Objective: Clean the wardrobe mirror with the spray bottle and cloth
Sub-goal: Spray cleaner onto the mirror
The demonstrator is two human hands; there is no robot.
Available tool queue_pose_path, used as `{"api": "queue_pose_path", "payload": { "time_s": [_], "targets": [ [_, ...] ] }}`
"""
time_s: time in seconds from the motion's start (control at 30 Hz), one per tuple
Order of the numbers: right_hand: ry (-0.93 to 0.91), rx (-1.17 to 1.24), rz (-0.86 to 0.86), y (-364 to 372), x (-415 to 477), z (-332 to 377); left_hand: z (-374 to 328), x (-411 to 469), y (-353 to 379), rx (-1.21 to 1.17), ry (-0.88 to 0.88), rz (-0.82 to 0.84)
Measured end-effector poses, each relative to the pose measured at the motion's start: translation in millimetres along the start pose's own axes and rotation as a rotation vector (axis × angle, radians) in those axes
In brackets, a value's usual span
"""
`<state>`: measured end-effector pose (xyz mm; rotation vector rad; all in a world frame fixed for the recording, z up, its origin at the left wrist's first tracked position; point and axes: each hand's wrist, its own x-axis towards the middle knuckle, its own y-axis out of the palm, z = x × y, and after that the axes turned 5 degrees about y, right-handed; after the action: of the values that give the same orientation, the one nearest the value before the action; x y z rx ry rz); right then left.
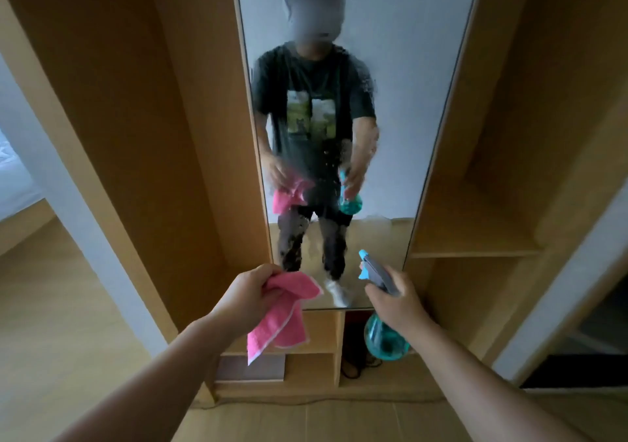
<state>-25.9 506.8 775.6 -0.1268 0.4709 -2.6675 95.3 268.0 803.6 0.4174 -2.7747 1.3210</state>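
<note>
A tall wardrobe mirror (401,101) fills the middle of the head view, framed by light wood. Its central and lower glass is wet with droplets and streaks of spray. My left hand (248,292) grips a pink cloth (282,319) that hangs down in front of the mirror's bottom edge. My right hand (394,302) holds a teal spray bottle (384,339) by its neck, its grey and blue nozzle pointing up at the lower glass. Both hands are a short way from the mirror. The glass reflects a person holding the same cloth and bottle.
Wooden wardrobe panels (142,135) stand left of the mirror, and open shelves (475,248) on the right. Below the mirror are small cubbies (306,367), one with a dark cable inside. A doorway with pale floor opens at the far left.
</note>
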Motion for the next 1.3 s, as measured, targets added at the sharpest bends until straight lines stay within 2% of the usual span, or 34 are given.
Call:
{"api": "queue_pose_path", "payload": {
  "time_s": [0.3, 0.57, 0.93, 1.1, 1.3],
  "targets": [
    [-0.246, 0.124, -0.039, -99.3, -13.0, 63.9, -110.0, 46.6, 41.9, -0.046, 0.200, 0.025],
    [-0.322, 0.265, -0.079, -122.5, -9.0, 76.9, -172.8, 54.7, 75.8, -0.017, 0.366, 0.071],
    [-0.318, 0.351, -0.115, -117.1, 11.7, 88.7, -164.1, 75.8, 71.7, -0.014, 0.408, 0.285],
    [-0.356, 0.345, -0.079, -110.4, 16.1, 100.1, -153.2, 89.7, 67.9, 0.010, 0.523, 0.226],
    [-0.348, 0.376, -0.096, -113.6, 14.4, 96.7, -152.0, 97.6, 78.9, -0.162, 0.570, 0.296]
  ]
}}
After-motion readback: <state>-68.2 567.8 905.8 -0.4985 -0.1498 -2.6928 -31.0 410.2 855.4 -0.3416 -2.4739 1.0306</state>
